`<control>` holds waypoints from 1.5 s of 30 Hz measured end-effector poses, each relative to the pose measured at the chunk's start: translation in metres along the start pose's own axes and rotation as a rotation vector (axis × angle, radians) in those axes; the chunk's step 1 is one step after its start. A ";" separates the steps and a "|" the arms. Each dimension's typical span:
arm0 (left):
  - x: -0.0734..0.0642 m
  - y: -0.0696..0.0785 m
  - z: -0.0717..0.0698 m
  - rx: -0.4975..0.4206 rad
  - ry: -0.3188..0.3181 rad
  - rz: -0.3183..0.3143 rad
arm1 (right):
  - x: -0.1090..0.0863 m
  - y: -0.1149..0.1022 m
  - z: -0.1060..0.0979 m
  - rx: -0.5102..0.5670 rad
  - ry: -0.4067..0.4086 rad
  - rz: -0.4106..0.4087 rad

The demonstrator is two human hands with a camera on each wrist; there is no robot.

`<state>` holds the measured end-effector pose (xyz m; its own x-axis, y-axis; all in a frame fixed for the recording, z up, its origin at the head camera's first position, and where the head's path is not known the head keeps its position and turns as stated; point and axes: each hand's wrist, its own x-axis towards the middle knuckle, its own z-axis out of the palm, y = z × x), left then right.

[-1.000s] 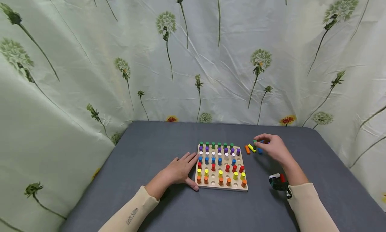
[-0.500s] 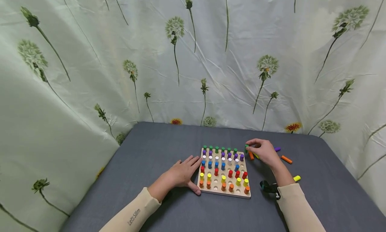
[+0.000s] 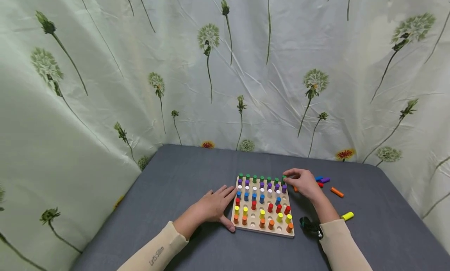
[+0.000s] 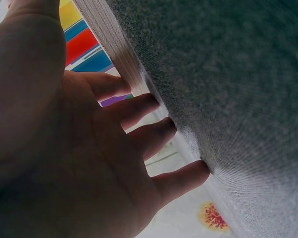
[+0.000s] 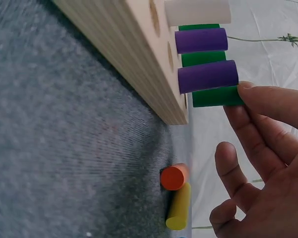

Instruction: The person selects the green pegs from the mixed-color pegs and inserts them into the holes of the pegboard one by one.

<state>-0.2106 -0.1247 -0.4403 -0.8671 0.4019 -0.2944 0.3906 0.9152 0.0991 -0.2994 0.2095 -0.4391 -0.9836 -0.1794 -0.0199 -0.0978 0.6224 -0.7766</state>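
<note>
A wooden pegboard (image 3: 266, 231) lies on the grey table, with rows of green, purple, white, blue, red, yellow and orange pegs standing in it and some bare holes. My left hand (image 3: 213, 205) rests flat at the board's left edge, fingers spread; in the left wrist view its fingertips touch the cloth beside the wooden side. Between thumb and fingers my right hand (image 3: 305, 183) pinches a green peg (image 5: 216, 96) by its end, at the far right corner of the board. The peg's other end is close by the corner, behind a purple peg (image 5: 208, 77).
Loose pegs lie right of the board: an orange peg (image 3: 337, 192), a yellow peg (image 3: 347, 216), a purple peg (image 3: 325, 180) and a blue peg (image 3: 318, 178). Another orange peg (image 5: 174, 177) and yellow peg (image 5: 179, 207) lie near the far right corner. A floral curtain (image 3: 225, 67) hangs behind the table.
My right hand has carried the green peg leftward from the loose pegs to the board's far right corner. The left hand stays at the board; the head view has shifted slightly.
</note>
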 end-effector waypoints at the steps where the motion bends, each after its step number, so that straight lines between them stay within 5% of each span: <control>1: 0.000 0.001 0.002 -0.005 -0.004 0.003 | -0.002 0.002 0.002 -0.001 0.001 0.009; 12: -0.003 0.004 0.015 -0.029 -0.020 -0.006 | -0.013 0.008 0.009 -0.013 0.016 0.020; 45: 0.006 -0.001 -0.002 -0.018 -0.007 -0.020 | 0.005 0.004 0.003 -0.003 -0.001 0.044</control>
<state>-0.2168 -0.1229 -0.4402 -0.8724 0.3835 -0.3031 0.3676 0.9234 0.1102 -0.3042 0.2087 -0.4443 -0.9868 -0.1525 -0.0545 -0.0550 0.6316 -0.7733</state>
